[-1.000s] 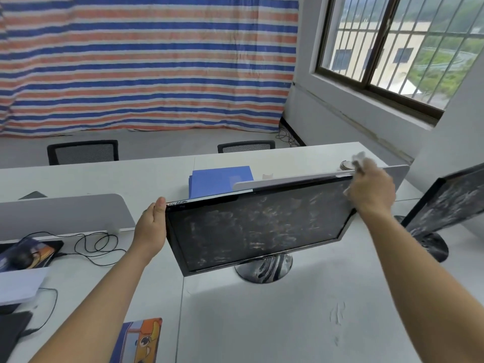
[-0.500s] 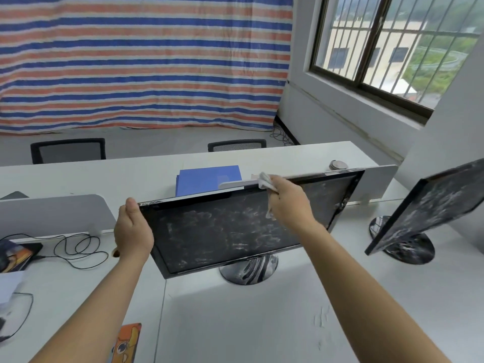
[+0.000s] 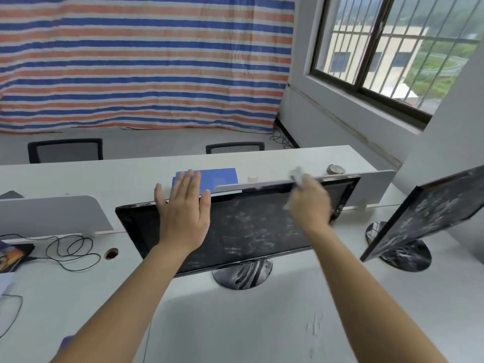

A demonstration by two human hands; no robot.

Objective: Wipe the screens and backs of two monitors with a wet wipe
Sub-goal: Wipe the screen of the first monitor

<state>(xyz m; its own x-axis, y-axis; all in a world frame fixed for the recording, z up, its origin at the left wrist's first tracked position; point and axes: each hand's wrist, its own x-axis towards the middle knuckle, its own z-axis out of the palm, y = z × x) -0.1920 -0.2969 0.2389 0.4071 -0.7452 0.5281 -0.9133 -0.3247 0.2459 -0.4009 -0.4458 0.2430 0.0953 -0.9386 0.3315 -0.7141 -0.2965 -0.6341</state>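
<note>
Wiping along the top edge of the first monitor (image 3: 248,231), mid-desk (image 3: 235,323).
Has let go of its left edge: left hand (image 3: 183,216) now wide, fingers straight, at the screen's upper left. Has swept the wet wipe (image 3: 297,175), clutched in the right hand (image 3: 310,203), back to the top-right corner. Probably leaves the smeared screen and second monitor (image 3: 429,213), at the desk's right edge, undone.

An office: white partitioned desks (image 3: 262,323), mesh chairs (image 3: 65,150), monitors (image 3: 248,231).

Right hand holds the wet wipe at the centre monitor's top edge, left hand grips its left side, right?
No: the head view shows the left hand open, fingers straight, near the top edge of the centre monitor, gripping nothing. The right hand does hold the wet wipe there.
</note>
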